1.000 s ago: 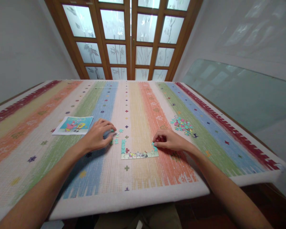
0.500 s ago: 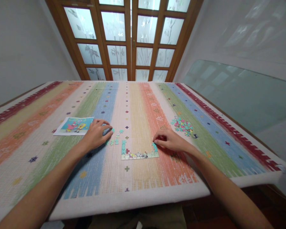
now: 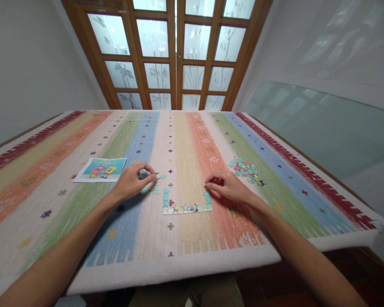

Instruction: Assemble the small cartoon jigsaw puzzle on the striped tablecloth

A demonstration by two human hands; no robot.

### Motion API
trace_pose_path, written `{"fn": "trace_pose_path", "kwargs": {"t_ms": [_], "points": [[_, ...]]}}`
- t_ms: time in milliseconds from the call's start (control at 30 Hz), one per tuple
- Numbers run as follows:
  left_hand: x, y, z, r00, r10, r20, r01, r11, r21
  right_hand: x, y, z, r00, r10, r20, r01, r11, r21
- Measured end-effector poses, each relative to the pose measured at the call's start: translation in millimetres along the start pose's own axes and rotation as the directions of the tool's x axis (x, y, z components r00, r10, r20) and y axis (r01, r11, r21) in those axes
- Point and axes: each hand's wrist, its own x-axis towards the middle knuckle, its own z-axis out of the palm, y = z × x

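My left hand (image 3: pixel 135 179) is closed in a pinch on a small puzzle piece (image 3: pixel 156 173), lifted a little above the cloth. Below and beside it lie several loose turquoise puzzle pieces (image 3: pixel 156 191), some partly hidden by the fingers. My right hand (image 3: pixel 225 186) has its thumb and index fingertip together, just above the right column of the joined puzzle border (image 3: pixel 188 209); whatever is between those fingertips is hidden. That border forms a U shape, a pale bottom row with short turquoise sides.
A printed cartoon picture (image 3: pixel 104 168) lies left of my left hand, its right edge near the wrist. Beyond my right hand is a heap of mixed puzzle pieces (image 3: pixel 245 169). A striped tablecloth (image 3: pixel 182 145) covers the table; wooden glazed doors (image 3: pixel 176 64) stand behind.
My left hand has risen slightly from the loose pieces and moved right, now with a puzzle piece in its fingertips. My right hand has shifted very slightly upward.
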Motion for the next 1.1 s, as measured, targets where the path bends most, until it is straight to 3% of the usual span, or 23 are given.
{"fn": "trace_pose_path", "kwargs": {"t_ms": [167, 367, 500, 733, 933, 1100], "points": [[-9, 27, 17.3, 0.996, 0.054, 0.077, -0.036, 0.975, -0.22, 0, -5, 7, 0.998, -0.021, -0.059, 0.027, 0.994, 0.107], [-18, 49, 40.4, 0.961, 0.154, 0.229, -0.043, 0.904, -0.426, -6, -22, 22, 0.995, -0.094, 0.021, 0.086, 0.965, 0.247], [-23, 53, 46.2, 0.952, 0.177, 0.251, -0.033, 0.871, -0.491, -9, -33, 33, 0.988, -0.136, 0.072, 0.105, 0.938, 0.331], [-29, 58, 52.2, 0.946, 0.199, 0.257, -0.064, 0.888, -0.455, -10, -35, 47, 0.985, -0.147, 0.086, 0.106, 0.925, 0.364], [-27, 44, 41.1, 0.903, 0.392, 0.175, -0.363, 0.915, -0.177, -3, -13, 26, 1.0, -0.004, 0.009, 0.001, 0.954, 0.299], [-23, 30, 28.6, 0.849, 0.481, 0.22, -0.498, 0.867, 0.027, 2, 5, 7, 0.996, 0.087, 0.002, -0.085, 0.969, 0.231]]}}
